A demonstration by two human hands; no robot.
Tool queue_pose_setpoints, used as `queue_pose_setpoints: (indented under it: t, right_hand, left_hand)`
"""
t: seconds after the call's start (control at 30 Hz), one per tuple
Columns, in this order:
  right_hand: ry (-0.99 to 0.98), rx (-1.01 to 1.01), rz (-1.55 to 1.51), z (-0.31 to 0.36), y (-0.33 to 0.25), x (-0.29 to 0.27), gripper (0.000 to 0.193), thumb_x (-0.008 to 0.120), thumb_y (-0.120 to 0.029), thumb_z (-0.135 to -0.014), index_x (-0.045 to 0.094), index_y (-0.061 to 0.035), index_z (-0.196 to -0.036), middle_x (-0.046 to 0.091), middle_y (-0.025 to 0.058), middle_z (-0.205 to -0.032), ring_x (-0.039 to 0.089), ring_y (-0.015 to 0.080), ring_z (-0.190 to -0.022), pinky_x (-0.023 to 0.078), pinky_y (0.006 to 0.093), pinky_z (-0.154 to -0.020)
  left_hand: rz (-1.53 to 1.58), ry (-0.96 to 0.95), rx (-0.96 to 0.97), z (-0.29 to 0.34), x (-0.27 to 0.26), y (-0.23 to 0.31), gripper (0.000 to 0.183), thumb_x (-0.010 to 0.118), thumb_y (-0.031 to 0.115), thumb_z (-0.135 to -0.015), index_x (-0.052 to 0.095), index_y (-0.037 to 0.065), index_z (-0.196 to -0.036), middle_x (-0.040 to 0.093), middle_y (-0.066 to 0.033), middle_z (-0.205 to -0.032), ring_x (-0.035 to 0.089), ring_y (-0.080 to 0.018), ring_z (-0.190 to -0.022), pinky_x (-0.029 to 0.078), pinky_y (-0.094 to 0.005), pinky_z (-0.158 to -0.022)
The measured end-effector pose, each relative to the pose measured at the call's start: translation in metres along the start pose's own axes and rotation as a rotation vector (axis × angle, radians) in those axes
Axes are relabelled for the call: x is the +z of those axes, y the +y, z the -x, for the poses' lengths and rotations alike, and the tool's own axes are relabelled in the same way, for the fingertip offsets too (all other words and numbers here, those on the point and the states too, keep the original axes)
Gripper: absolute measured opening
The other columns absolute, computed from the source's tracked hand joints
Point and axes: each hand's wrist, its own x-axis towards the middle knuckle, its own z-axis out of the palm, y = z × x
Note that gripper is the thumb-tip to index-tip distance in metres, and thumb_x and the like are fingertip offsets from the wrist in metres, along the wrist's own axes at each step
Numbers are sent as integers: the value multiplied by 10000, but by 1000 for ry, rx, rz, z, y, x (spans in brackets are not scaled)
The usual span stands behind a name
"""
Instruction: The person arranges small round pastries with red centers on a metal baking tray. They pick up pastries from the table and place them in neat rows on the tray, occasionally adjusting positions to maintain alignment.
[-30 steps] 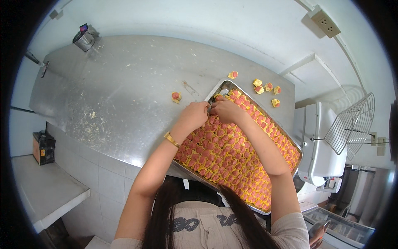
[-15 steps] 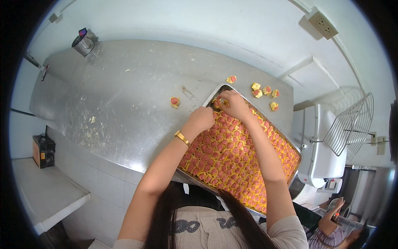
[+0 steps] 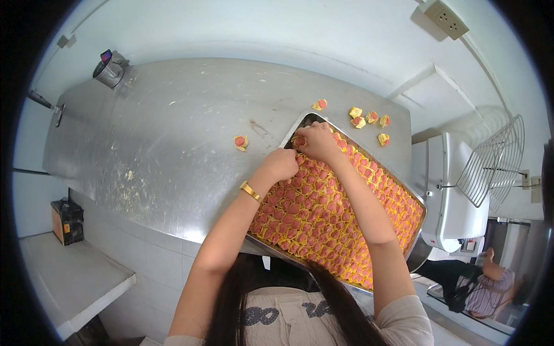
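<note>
A metal tray (image 3: 299, 121) is packed with rows of small open-topped dumplings (image 3: 314, 202), pink filling in yellow wrappers. At its far left corner, my right hand (image 3: 317, 141) has its fingers closed around one dumpling (image 3: 298, 141), right beside the rows. My left hand (image 3: 283, 165) rests closed at the tray's left rim, its fingers curled against the nearest dumplings; whatever they hold, if anything, is hidden. On the table left of the tray lies a loose dumpling (image 3: 240, 143). Another loose dumpling (image 3: 319, 104) sits just beyond the far corner.
Several loose dumplings (image 3: 358, 122) lie right of the tray on the steel table (image 3: 173, 127). A metal cup (image 3: 108, 74) stands at the far left. Beyond the right edge are a white appliance (image 3: 447, 190) and a wire rack (image 3: 490, 161). Another person (image 3: 490, 294) is at lower right.
My right hand has shifted slightly left and lower at the tray's far corner, with the dumpling at its fingertips. My left hand has barely moved. The view has shifted a little.
</note>
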Motion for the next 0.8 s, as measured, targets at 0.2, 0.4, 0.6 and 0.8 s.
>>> queue_pose_setpoints:
  t: [0.2, 0.4, 0.6, 0.8]
  right_hand:
    - [-113, -41, -144, -2, -1, 2, 162, 717, -166, -724, 659, -90, -854, 667, 112, -777, 632, 317, -852, 472, 437, -769]
    - [-176, -89, -297, -4, 2, 1, 198, 695, -65, -721, 663, -38, -914, 678, 180, -853, 651, 359, -863, 509, 438, -741]
    - [-224, -152, -391, -2, 2, -2, 278, 619, 35, -727, 658, -16, -998, 687, 159, -909, 653, 332, -875, 509, 406, -755]
    - [-187, -128, -445, 3, -1, 3, 365, 581, 94, -697, 658, -26, -1033, 690, 168, -913, 657, 343, -888, 510, 412, -759]
  left_hand:
    - [18, -151, 8, 0, -10, 0, 307, 468, 117, -825, 660, -42, -1003, 691, -206, -926, 669, -338, -904, 520, -426, -821]
    - [74, -210, -11, 4, -16, 4, 305, 452, 128, -841, 675, -14, -993, 679, -223, -946, 656, -341, -929, 516, -441, -822]
    - [116, -122, 60, 25, -39, -3, 367, 424, 129, -926, 583, -6, -1228, 689, -206, -973, 697, -252, -670, 545, -363, -673]
    - [462, -16, -12, 64, -62, -28, 364, 482, 159, -968, 537, -21, -1279, 655, -129, -1169, 674, -167, -673, 528, -278, -611]
